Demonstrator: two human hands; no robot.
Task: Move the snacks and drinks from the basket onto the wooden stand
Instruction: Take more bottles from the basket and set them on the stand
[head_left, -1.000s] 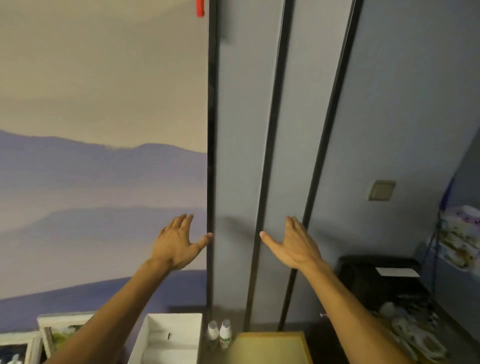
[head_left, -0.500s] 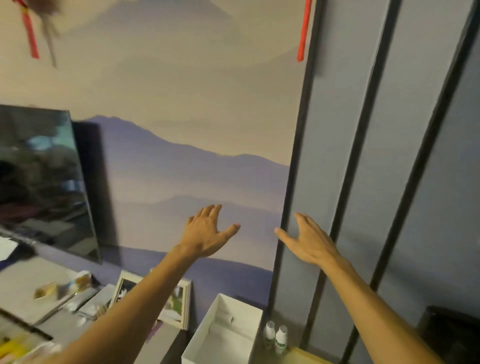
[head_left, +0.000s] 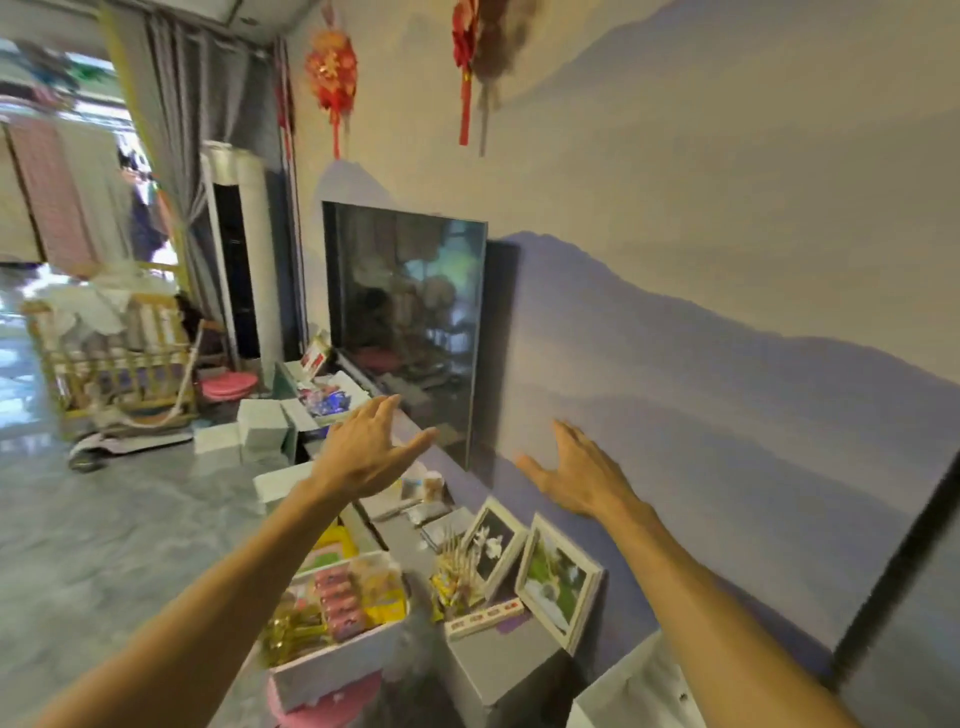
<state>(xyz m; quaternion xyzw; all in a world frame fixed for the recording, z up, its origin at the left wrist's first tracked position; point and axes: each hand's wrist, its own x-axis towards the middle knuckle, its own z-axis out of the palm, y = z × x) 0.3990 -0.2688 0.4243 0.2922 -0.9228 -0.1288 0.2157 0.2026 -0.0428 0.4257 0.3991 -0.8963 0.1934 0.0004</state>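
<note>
Both my arms are stretched forward in the air. My left hand (head_left: 366, 449) is open with fingers spread, in front of the TV's lower edge. My right hand (head_left: 582, 475) is open too, held before the purple mural wall. Neither hand holds anything. Below my left forearm sits a white basket (head_left: 332, 667) packed with snacks (head_left: 358, 597): pink packets, yellow packets and gold-wrapped items. The wooden stand is out of view.
A dark TV (head_left: 405, 322) hangs on the wall above a low grey cabinet (head_left: 493, 660) carrying two picture frames (head_left: 556, 582). White boxes (head_left: 260, 431) and a wooden crib (head_left: 109, 353) stand on the floor at left. A white box corner (head_left: 623, 696) shows at bottom right.
The view has swung left, from the grey panelled wall to the TV, the cabinet and the snack basket. Both hands stay open and raised in front of me.
</note>
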